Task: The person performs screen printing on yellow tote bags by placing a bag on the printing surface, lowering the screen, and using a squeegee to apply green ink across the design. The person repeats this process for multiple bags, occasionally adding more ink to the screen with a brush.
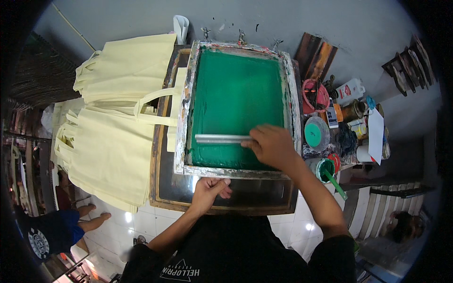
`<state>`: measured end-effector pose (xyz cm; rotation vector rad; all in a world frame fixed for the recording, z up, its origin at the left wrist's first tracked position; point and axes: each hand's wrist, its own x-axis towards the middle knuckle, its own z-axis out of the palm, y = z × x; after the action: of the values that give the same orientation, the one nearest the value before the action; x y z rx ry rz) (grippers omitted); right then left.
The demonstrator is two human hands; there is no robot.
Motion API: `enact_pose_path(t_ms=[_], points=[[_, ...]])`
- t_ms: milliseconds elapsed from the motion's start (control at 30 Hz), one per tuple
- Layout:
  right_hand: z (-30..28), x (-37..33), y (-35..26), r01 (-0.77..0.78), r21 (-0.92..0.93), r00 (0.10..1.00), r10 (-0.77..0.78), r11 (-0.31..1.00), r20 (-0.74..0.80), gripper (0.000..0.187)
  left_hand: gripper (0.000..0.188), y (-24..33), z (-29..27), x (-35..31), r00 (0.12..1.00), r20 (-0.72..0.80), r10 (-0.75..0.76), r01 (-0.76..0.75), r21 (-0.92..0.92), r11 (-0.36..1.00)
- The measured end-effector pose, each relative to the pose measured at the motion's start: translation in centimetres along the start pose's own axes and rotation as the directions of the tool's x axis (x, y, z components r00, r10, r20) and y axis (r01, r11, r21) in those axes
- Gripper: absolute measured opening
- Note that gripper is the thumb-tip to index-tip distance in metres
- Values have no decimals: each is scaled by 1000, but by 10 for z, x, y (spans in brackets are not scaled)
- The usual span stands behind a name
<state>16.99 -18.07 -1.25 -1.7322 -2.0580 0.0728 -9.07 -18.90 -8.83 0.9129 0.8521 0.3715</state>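
Observation:
A paint-stained screen printing frame point(186, 108) with a green-inked mesh point(236, 94) lies on a dark printing table point(163, 188). My right hand point(271, 144) grips a silver squeegee point(221, 138) that lies across the lower part of the mesh. My left hand point(210, 187) presses on the frame's near edge, fingers curled over it. A cream tote bag handle point(158, 106) sticks out from under the frame's left side.
Piles of cream tote bags point(113, 118) hang to the left. On the right sit ink tubs point(315, 132), a green-ink cup with a stick point(326, 170), bottles and a paper sheet point(376, 134). Another person point(56, 228) sits on the floor at the lower left. Steps point(391, 191) lie at the right.

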Motion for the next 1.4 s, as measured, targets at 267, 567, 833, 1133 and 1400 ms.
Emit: enact_pose_path(t_ms=[267, 567, 833, 1133, 1400], points=[[8, 134, 126, -44, -156, 996, 55, 987, 64, 44, 29, 10, -6, 3, 988, 84, -127, 137, -114, 984], [-13, 213, 159, -289, -123, 915, 312, 949, 256, 59, 37, 49, -18, -6, 880, 381, -283, 363, -158, 918], [22, 167, 137, -266, -350, 962, 270, 898, -40, 72, 24, 197, 0, 138, 619, 179, 765, -539, 805, 248], [22, 113, 95, -224, -292, 974, 220, 930, -50, 71, 17, 215, -28, 186, 719, 270, 640, -453, 881, 137], [17, 50, 37, -219, -220, 974, 225, 951, 0, 62, 20, 177, -26, 107, 783, 250, 570, -407, 899, 164]])
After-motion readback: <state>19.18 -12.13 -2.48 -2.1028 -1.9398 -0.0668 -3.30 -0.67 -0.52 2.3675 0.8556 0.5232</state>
